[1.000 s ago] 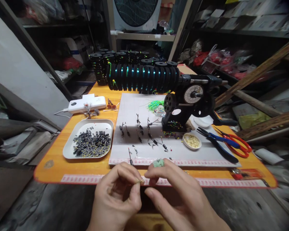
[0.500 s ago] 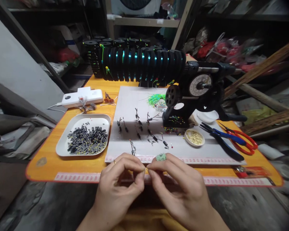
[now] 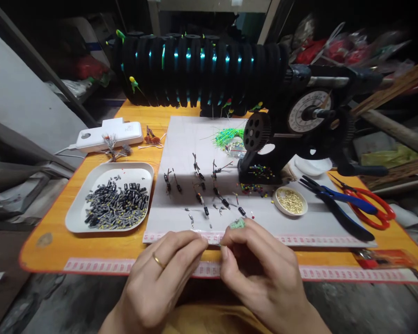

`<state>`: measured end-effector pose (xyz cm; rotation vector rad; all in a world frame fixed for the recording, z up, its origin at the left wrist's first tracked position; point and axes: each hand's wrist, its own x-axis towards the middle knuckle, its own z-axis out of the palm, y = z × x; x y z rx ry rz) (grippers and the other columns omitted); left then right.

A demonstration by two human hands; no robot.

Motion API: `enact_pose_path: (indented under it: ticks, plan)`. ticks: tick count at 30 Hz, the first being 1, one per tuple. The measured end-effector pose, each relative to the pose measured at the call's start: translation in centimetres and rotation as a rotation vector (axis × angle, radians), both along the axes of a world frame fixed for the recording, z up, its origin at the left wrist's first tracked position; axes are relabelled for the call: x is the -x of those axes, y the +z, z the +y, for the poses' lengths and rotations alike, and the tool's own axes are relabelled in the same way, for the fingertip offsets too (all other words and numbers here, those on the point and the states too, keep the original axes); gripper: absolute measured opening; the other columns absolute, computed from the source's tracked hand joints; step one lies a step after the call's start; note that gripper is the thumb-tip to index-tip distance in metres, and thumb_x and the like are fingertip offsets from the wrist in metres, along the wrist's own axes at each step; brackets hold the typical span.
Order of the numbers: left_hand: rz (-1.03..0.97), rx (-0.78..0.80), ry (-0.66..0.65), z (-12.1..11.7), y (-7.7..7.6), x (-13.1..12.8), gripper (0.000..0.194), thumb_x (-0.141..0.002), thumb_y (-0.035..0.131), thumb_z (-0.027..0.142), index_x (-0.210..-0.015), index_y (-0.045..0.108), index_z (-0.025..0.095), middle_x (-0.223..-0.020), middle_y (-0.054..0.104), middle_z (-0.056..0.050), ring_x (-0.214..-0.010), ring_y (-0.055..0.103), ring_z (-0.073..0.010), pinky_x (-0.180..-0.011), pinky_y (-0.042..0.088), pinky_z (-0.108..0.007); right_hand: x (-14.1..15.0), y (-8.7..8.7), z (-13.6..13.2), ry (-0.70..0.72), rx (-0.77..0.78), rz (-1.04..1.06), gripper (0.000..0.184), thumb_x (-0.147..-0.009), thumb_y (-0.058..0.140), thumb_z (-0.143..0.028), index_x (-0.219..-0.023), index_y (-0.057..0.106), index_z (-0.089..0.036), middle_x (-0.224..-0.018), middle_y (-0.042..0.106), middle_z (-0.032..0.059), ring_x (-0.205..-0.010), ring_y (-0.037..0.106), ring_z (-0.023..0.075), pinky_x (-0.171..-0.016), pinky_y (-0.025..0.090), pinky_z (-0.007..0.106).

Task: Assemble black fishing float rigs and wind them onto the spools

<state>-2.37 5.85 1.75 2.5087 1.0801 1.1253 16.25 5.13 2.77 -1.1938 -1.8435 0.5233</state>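
At the table's front edge, my right hand [image 3: 263,271] pinches thumb and index finger together. A tiny dark bit shows at the tips, too small to name. A pale green wrap [image 3: 237,224] is on one of its fingers. My left hand [image 3: 163,276], wearing a ring, is turned back-up with its fingers pressed together close to the right fingertips; whatever they hold is hidden. Beyond the hands, several small black cylinder pieces with thin stems [image 3: 216,190] stand or lie on the grey board [image 3: 181,139]. Small grey pieces [image 3: 191,220] lie nearer to me.
At left is a white tray [image 3: 69,225] of grey and black pieces, with a white power strip [image 3: 109,134] behind. A black spool machine [image 3: 202,69] spans the back. A dish of gold beads [image 3: 290,202], blue-handled pliers [image 3: 337,204] and red-handled scissors [image 3: 372,204] are at right.
My left hand has turned from a pinch facing the right hand to back-up with straighter fingers. My right hand keeps its pinch. The view has moved closer to the table.
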Motion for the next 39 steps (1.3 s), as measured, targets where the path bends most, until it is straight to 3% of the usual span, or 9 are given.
enact_pose_path:
  ticks: [4,13,39]
  plan:
    - [0.002,0.114,0.019,0.7,0.3,-0.4,0.021,-0.089,0.053,0.005,-0.106,0.061,0.015,-0.091,0.066,-0.006,-0.084,0.06,-0.014,-0.077,0.05,-0.026,-0.5,-0.2,0.4,-0.026,-0.112,-0.122,0.013,-0.08,0.055,-0.003,-0.081,0.055,-0.016,-0.068,0.05,0.0021,-0.065,0.045,0.0147,-0.059,0.037,0.028]
    - [0.126,0.229,0.024,2.5,1.6,-1.8,0.013,-0.079,0.056,0.004,-0.076,0.058,0.017,-0.072,0.06,-0.002,-0.071,0.047,-0.0181,-0.063,0.037,-0.033,-2.3,-0.7,0.5,-0.048,-0.143,-0.291,0.012,-0.079,0.057,-0.005,-0.083,0.057,-0.016,-0.07,0.048,0.0039,-0.071,0.044,0.0189,-0.061,0.039,0.03]
    - [0.131,0.229,0.126,2.8,0.8,-3.5,0.013,-0.074,0.059,0.006,-0.07,0.059,0.017,-0.068,0.058,-0.002,-0.07,0.046,-0.0197,-0.064,0.031,-0.034,-3.6,-1.6,-0.2,-0.143,-0.111,-0.359,0.013,-0.078,0.061,-0.005,-0.082,0.059,-0.017,-0.067,0.047,0.0016,-0.066,0.043,0.0155,-0.059,0.037,0.027]
